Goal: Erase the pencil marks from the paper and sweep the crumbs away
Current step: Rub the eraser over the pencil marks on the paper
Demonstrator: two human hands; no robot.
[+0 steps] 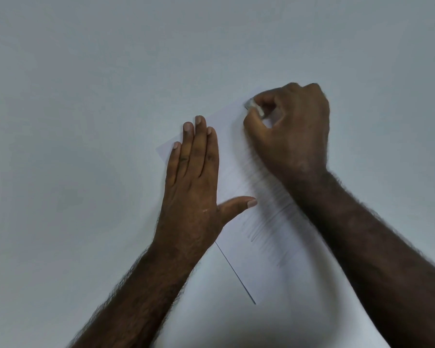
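A white sheet of paper [239,156] lies at an angle on the pale table. Grey pencil marks [266,222] run in a band down its middle and right part. My left hand [194,177] lies flat on the paper's left side, fingers straight and thumb spread, pressing it down. My right hand [291,129] is curled near the paper's far end and pinches a small grey-white eraser [254,108] between thumb and fingers, its tip down at the paper. My right forearm covers the sheet's right edge.
The pale grey table surface [86,121] stretches plain around the paper on the left and far side. No crumbs can be made out.
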